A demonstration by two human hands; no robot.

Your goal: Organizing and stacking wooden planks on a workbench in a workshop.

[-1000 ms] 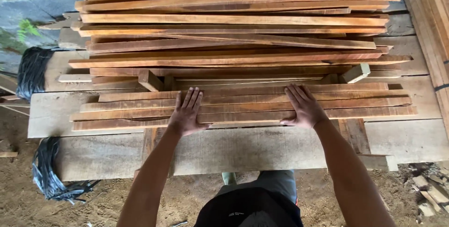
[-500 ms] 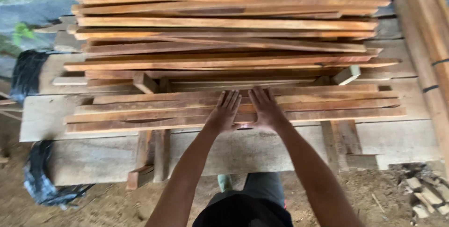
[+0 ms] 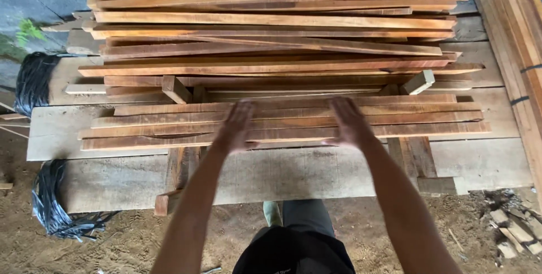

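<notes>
Pressing both flat, open palms, left hand [image 3: 236, 127] and right hand [image 3: 348, 121], on the near layer of long reddish-brown wooden slats [image 3: 282, 120], you do best keeping pressure even.

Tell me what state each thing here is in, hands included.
Left hand: open, fingers spread, flat on the near slats.
Right hand: open, palm down on the same slats.
Near slats: lying flat, side by side in a low layer.
Far slat pile: loosely stacked, some askew.
Bundle of slats at right: strapped together.
Black cord coils: coiled, on the ground.
</notes>
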